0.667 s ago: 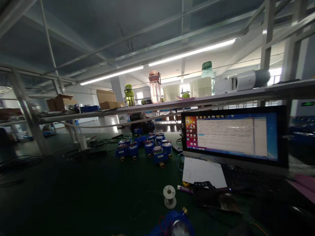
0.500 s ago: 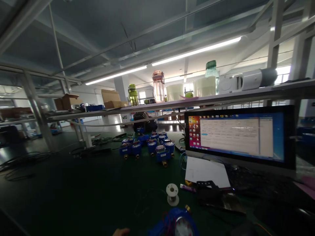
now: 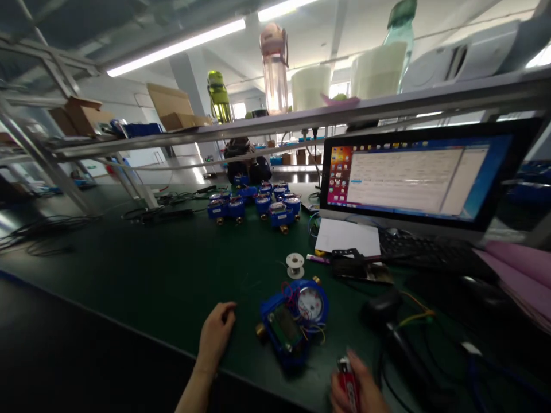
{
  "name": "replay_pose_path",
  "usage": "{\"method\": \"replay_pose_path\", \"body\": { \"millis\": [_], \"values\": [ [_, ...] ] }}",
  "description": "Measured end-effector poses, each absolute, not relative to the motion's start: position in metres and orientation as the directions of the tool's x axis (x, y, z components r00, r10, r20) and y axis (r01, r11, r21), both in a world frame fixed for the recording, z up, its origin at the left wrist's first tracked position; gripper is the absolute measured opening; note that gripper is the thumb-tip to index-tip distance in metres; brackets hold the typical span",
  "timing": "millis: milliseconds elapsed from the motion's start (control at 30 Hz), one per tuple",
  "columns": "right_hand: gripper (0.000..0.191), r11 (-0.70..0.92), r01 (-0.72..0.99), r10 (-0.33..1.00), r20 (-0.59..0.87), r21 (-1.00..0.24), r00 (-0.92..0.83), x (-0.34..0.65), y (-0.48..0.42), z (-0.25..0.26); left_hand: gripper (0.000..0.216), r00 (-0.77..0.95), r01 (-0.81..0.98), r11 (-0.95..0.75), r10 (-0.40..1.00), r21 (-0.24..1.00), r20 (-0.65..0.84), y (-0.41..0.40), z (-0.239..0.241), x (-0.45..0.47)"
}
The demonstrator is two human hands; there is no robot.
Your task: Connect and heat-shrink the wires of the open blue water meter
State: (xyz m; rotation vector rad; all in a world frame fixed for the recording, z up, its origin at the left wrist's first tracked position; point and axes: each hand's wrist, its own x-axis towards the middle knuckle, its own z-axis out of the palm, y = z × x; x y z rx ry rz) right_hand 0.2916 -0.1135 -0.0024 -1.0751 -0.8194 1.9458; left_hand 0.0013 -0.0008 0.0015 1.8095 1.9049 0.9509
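A blue water meter [image 3: 284,327] lies on the green bench top, its round dial and circuboard window facing up, with thin red and yellow wires loose across it. Left of it, my left hand [image 3: 216,331] rests on the bench, fingers loosely curled; nothing shows in them. My right hand [image 3: 365,391] grips a red lighter [image 3: 348,385], metal end up, in front and to the right of the meter. Just behind the meter stands a white spool [image 3: 295,265] of thin wire.
Several blue meters [image 3: 263,205] with brass ends stand farther back. On the right are a monitor [image 3: 400,178], keyboard [image 3: 434,252], white paper [image 3: 349,236], a black handheld device [image 3: 408,355] with cables, and pink sheets [image 3: 516,275]. Bottles and tubs stand on the shelf [image 3: 241,128] above.
The view has tilted downward, so the bench and meter sit higher in the picture. My left hand shows much more fully, and my right hand with the lighter has come into view.
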Motion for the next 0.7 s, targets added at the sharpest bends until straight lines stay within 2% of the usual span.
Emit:
{"method": "replay_pose_path", "body": {
  "millis": [67, 133, 167, 233, 433, 700],
  "values": [
    [0.068, -0.664, -0.515, 0.743, -0.401, -0.542, -0.536, 0.285, -0.112, 0.007, 0.035, -0.129, 0.741, -0.033, 0.973, 0.671, 0.19, 0.001, -0.003, 0.0],
    [0.067, -0.733, -0.605, 0.68, -0.376, -0.311, -0.63, 0.28, -0.11, 0.02, 0.034, -0.132, 0.739, -0.036, 0.972, 0.673, 0.197, 0.001, -0.006, -0.001],
    [0.068, -0.746, -0.616, 0.663, -0.37, -0.254, -0.651, 0.278, -0.108, 0.027, 0.033, -0.135, 0.738, -0.039, 0.97, 0.674, 0.204, 0.001, -0.007, -0.001],
    [0.068, -0.763, -0.611, 0.642, -0.352, -0.211, -0.681, 0.274, -0.105, 0.036, 0.032, -0.141, 0.737, -0.046, 0.965, 0.674, 0.22, 0.001, -0.008, -0.001],
    [0.066, -0.777, -0.597, 0.628, -0.308, -0.199, -0.715, 0.262, -0.096, 0.041, 0.03, -0.148, 0.736, -0.058, 0.958, 0.674, 0.244, 0.001, -0.009, -0.002],
    [0.06, -0.783, -0.595, 0.619, -0.332, -0.184, -0.712, 0.257, -0.088, 0.04, 0.03, -0.145, 0.737, -0.073, 0.954, 0.672, 0.262, 0.001, -0.009, -0.001]
  ]
}}
